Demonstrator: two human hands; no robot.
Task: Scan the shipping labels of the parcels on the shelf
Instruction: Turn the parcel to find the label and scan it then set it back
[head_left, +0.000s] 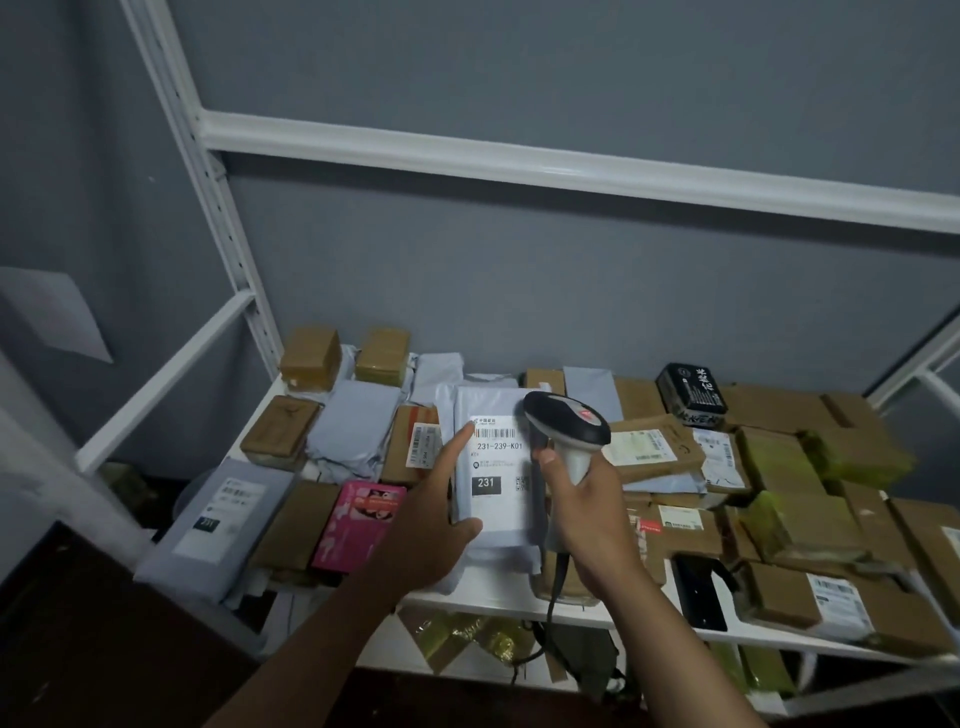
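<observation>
Parcel (498, 467), a grey poly mailer, was held tilted up above the front of the shelf (519, 605), its label (501, 462) facing the camera.

Head view, handling:
- The mailer appeared soft and light. Its film looked slippery and creased, so it would likely sag if held by one corner only.
- Judged best hold: along the left edge and under the lower corner, with the barcode left uncovered.
- The contents could not be determined.

Head view, hands:
- The left hand (441, 512) supported the mailer from its left side. The index finger lay straight up the left margin of the label, with its tip beside the barcode. The thumb pressed on the lower left of the front face. The other fingers were hidden behind the mailer, so a pinch grip is inferred.
- The right hand (582, 499) was closed round the handle of the scanner (566, 421). The scanner head sat just beside the upper right corner of the label and overlapped the mailer edge. Its cable hung down past the shelf front.

Head view, surroundings:
- Brown boxes and further grey mailers covered the shelf on both sides.
- A pink box (358, 525) lay just left of the left hand.
- A black pack (691, 392) rested on boxes well to the right.
</observation>
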